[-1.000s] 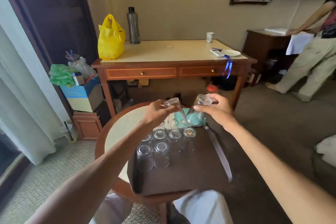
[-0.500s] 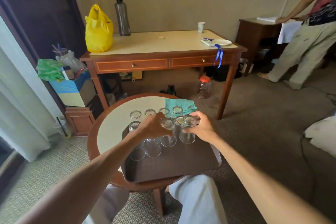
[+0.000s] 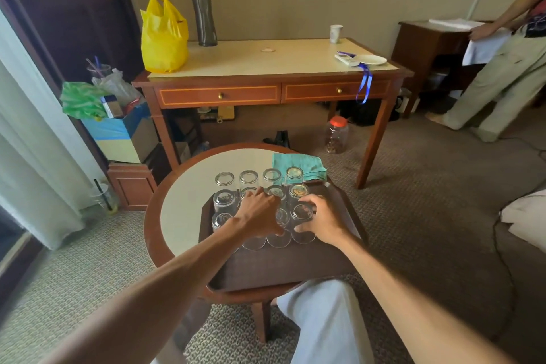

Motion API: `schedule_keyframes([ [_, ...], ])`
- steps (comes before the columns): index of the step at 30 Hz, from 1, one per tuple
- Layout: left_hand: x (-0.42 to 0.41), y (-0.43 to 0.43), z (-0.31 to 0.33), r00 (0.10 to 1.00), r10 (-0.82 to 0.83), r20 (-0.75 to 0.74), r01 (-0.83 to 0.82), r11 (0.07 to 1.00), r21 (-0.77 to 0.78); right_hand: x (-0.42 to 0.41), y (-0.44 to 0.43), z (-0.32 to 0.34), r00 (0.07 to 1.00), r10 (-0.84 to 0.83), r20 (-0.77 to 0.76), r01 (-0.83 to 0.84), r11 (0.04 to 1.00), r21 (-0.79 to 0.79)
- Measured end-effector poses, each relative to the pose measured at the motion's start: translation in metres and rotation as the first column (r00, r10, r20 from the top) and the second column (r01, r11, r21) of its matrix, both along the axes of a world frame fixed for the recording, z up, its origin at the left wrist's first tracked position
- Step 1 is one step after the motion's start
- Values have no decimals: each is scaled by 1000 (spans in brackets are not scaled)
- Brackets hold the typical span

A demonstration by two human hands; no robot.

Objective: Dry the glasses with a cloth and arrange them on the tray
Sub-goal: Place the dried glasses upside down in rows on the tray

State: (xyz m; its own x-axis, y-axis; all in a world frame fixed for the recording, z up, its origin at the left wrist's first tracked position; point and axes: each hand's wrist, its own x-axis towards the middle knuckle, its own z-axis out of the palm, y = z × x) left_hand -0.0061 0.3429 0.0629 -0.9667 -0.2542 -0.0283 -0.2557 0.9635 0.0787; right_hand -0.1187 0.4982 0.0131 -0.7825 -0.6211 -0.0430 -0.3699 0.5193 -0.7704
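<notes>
Several clear glasses stand upside down in rows on a dark brown tray that lies on a round table. My left hand curls over a glass in the front row and holds it. Just to the right, my right hand grips the front-right glass, fingers round its side. A back row of glasses stands at the tray's far edge. A teal cloth lies folded on the table behind the glasses, free of both hands.
A wooden desk stands behind the table with a yellow bag, a dark bottle, a paper cup and a plate. A red-lidded jar sits on the carpet. Boxes are at left; a person stands at right.
Both hands have come down from mid-air with a glass each and now hold them upside down on the tray. The camera view has tilted downward.
</notes>
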Motion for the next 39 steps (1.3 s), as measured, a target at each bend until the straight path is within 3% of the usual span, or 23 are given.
schedule_keyframes([
  [8, -2, 3, -7, 1000, 7, -28, -9, 998, -57, -2, 8, 1, 1000, 4, -27, -4, 1000, 23],
  [17, 1, 3, -10, 996, 42, -75, -48, 996, -81, 7, 16, 15, 964, 15, -265, 18, 992, 121],
  [23, 3, -1, -1, 992, 43, -115, -48, 998, -40, 6, 17, 17, 959, 46, -279, 16, 977, 215],
  [26, 6, -5, 8, 981, 72, -181, -62, 996, 59, 3, 14, 20, 979, 18, -202, 14, 988, 156],
  [32, 27, -14, 43, 969, 130, -212, -57, 946, 318, 0, 7, 49, 958, -63, -280, 96, 990, 103],
  [39, 110, -13, 82, 915, 204, -348, -30, 895, 445, 26, 50, 65, 1000, 8, 18, -5, 984, -179],
])
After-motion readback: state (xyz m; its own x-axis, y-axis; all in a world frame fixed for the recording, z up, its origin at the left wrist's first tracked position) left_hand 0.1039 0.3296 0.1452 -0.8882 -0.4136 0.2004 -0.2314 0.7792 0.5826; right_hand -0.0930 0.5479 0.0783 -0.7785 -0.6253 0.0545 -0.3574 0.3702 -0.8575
